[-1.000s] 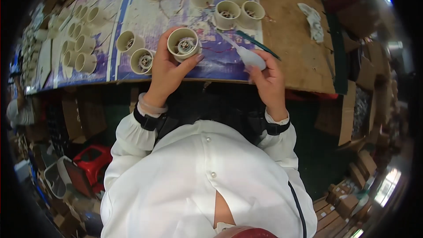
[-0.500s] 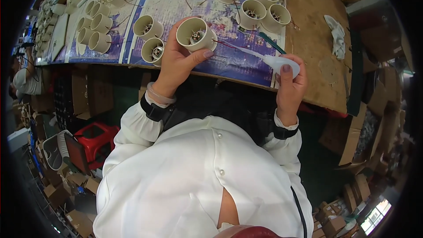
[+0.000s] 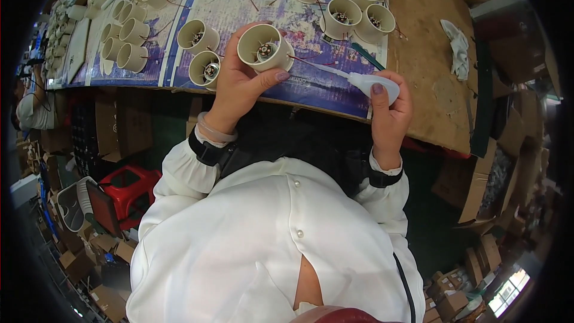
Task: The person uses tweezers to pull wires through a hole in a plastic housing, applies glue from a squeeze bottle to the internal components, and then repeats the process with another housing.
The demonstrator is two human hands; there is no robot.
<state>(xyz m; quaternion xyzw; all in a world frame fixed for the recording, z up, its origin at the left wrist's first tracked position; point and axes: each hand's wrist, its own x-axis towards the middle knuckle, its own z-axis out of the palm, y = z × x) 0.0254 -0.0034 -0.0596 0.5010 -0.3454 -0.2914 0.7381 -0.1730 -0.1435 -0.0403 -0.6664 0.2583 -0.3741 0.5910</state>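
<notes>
My left hand [image 3: 242, 81] is wrapped round a cream plastic cup-shaped housing [image 3: 263, 48], tilted so that a small motor-like part shows inside it. Red and dark wires stick out of its right side. In my right hand [image 3: 391, 104] a translucent white squeeze bottle [image 3: 375, 85] lies between thumb and fingers. Its long thin nozzle points left toward the wires; I cannot tell whether the tip touches the housing. Two similar housings, an upper one [image 3: 198, 36] and a lower one [image 3: 205, 69], stand just left of my left hand.
More wired housings [image 3: 341, 19] stand at the far side of the table, and others lie tilted at the left [image 3: 132, 58]. A green strip [image 3: 366, 55] lies beyond the bottle. A white cloth [image 3: 457, 49] rests on bare board at the right. A red stool [image 3: 127, 196] is below left.
My right hand has moved slightly left with the bottle, bringing its nozzle a little nearer the held housing. My left hand keeps its hold, almost still.
</notes>
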